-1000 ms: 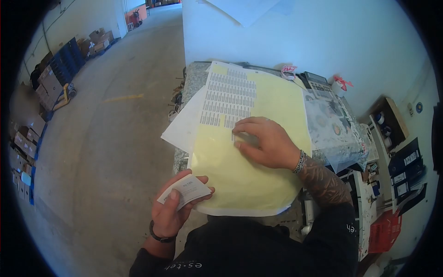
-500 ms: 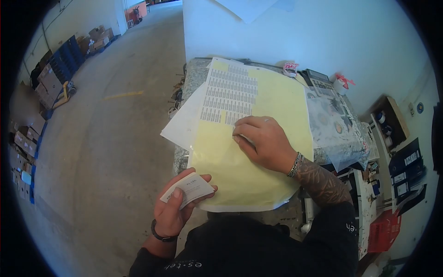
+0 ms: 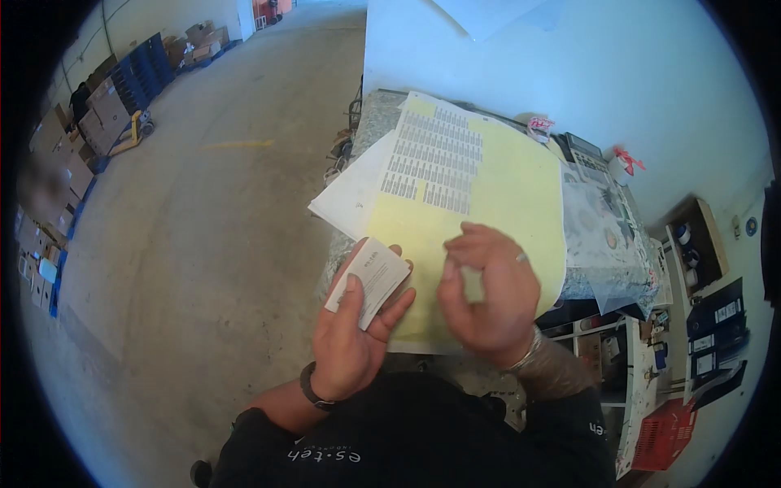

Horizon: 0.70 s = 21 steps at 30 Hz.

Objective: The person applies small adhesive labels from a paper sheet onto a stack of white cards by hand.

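Note:
My left hand (image 3: 350,346) grips a small stack of white printed cards (image 3: 373,285), thumb across the front and fingers behind. Close by on the right, my right hand (image 3: 492,293) is above the lower part of a yellow backing sheet (image 3: 517,187). Its thumb and fingertips come together in a pinch, smeared by motion; whatever is between them is too small to make out. Rows of white printed labels (image 3: 431,154) cover the sheet's upper left. White paper (image 3: 350,191) sticks out from under the sheet's left side.
The sheet lies on a speckled worktop (image 3: 378,110) against a wall. Toward the back right are a calculator (image 3: 584,154) and a white pot with a red ribbon (image 3: 622,167). A red basket (image 3: 663,435) is low at right. Boxes and a yellow pallet jack (image 3: 134,134) stand far left.
My right hand has lifted off the label rows and come down toward my body. My left hand has moved up and right with the cards, so both are closer together. The view has shifted slightly.

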Each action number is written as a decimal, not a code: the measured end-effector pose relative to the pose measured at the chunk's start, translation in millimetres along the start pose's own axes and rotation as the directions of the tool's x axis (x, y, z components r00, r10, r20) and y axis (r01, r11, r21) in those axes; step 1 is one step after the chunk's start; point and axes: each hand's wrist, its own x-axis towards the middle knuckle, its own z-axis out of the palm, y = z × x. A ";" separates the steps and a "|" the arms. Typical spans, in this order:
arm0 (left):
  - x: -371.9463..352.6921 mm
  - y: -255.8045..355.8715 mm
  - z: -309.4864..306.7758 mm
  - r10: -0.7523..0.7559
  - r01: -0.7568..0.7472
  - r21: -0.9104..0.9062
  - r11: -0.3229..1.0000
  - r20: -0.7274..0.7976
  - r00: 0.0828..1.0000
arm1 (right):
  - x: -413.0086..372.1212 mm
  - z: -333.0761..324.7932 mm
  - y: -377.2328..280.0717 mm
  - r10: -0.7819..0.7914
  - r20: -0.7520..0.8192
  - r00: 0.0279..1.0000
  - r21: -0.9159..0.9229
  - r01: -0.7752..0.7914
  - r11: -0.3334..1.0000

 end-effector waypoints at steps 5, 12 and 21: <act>-4.2 -7.8 5.2 0.033 -0.033 -0.006 0.999 -0.010 0.999 | -22.3 12.8 -18.1 -0.059 0.006 0.998 -0.069 0.059 0.996; -4.9 -11.0 1.6 0.088 -0.089 0.047 0.995 0.019 0.996 | -29.6 16.3 -32.6 -0.065 0.060 0.996 -0.142 0.073 0.987; -6.7 -11.3 1.6 0.110 -0.112 0.047 0.993 0.045 0.993 | -31.2 23.9 -35.5 -0.050 0.071 0.996 -0.163 0.061 0.985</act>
